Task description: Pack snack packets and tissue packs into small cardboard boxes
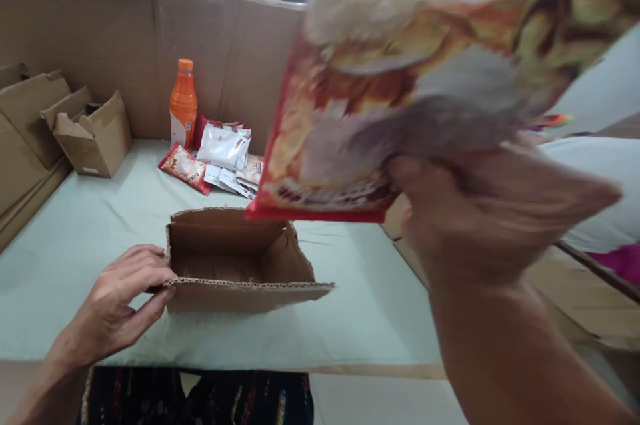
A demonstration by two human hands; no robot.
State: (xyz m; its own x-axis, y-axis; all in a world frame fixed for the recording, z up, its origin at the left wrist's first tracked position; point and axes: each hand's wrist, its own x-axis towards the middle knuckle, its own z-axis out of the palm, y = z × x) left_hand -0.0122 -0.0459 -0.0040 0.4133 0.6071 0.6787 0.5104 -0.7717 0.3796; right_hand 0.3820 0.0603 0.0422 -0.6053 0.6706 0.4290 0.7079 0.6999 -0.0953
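Observation:
My right hand [475, 218] grips a large red food packet [350, 91] by its lower part, raised close to the camera on the right. Pictures of food cover its front, and motion blurs both hand and packet. A small open cardboard box [240, 297] stands on the pale green cloth below, its visible inside bare brown. At the box's left end, my left hand [120, 291] pinches the near corner between thumb and fingers. The packet's lower edge overlaps the box's far right corner in view; how far apart they are in depth I cannot tell.
An orange bottle [184, 101] stands by the back cardboard wall [200, 31]. Beside it lie a white sachet [225, 147], a small red packet [185, 168] and other packets. Another open carton [97, 138] is at the left, near stacked cardboard [27, 125].

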